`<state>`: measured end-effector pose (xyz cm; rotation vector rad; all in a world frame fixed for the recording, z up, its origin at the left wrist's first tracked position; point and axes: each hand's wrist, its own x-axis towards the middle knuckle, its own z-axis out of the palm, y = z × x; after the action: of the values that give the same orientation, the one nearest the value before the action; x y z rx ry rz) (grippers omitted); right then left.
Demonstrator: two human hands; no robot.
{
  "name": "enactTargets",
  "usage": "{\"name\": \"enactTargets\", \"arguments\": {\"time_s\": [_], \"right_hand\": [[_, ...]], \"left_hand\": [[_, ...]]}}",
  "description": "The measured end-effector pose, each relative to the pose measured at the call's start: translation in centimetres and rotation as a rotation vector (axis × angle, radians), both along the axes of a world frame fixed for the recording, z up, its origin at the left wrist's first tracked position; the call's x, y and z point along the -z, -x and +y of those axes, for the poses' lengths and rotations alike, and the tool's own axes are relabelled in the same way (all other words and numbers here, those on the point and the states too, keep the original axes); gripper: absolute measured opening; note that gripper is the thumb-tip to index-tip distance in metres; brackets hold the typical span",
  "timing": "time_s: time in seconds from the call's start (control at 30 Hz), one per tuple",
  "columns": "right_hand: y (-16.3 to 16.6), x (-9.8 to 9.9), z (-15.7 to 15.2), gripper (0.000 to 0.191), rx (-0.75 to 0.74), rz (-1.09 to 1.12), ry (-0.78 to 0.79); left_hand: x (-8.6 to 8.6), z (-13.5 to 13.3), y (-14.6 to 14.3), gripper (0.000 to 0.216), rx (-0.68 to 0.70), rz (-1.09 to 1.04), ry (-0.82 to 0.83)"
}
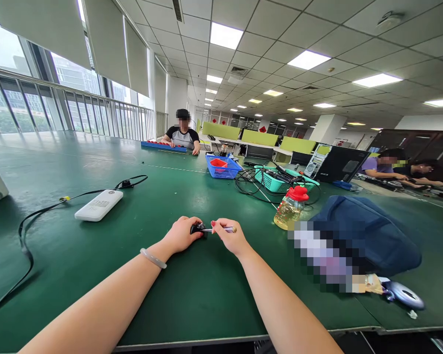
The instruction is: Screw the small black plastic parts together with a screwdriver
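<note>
Driver (pixel 229 229) against black part (pixel 196 229)

Left hand (pixel 180 234) closed around the part, a small, dark, blocky piece with fine detail on top, held down close to the worktop (pixel 203 300). Right hand (pixel 232 239) pinches the driver: slim round rod, shiny metallic handle, thin shaft lying nearly level, tip reaching the part between the two hands. Worktop smooth, green, faintly glossy. Smooth pale bangle (pixel 154 258) on the left wrist. Left of left hand: white slab (pixel 99 205), rounded corners; past it a thin, black, curving cord (pixel 26 248). Beyond right hand, to its right: clear bottle (pixel 288 211), red lid, yellowish liquid; near it a soft, creased navy bag (pixel 369 231). Ahead of the hands, farther off: blue lattice basket (pixel 223 172), plastic-looking.
</note>
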<state>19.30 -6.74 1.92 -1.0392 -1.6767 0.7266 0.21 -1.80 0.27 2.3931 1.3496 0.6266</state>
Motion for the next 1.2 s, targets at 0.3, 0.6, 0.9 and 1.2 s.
{"name": "enactTargets", "arguments": {"time_s": [0.3, 0.6, 0.9, 1.2], "right_hand": [[0.15, -0.31, -0.56, 0.033, -0.029, -0.165, -0.14], [0.12, -0.25, -0.52, 0.027, -0.043, -0.271, -0.153], [0.16, -0.18, -0.47, 0.028, 0.015, -0.247, -0.159], [0.24, -0.25, -0.46, 0.035, 0.077, -0.181, -0.167]], "left_hand": [[-0.08, 0.05, 0.05, 0.037, -0.047, 0.022, 0.006], [0.12, 0.26, 0.14, 0.038, -0.066, 0.024, 0.016], [-0.03, 0.13, 0.14, 0.036, -0.066, 0.008, 0.004], [-0.19, 0.17, 0.05, 0.033, -0.058, 0.008, 0.006]]}}
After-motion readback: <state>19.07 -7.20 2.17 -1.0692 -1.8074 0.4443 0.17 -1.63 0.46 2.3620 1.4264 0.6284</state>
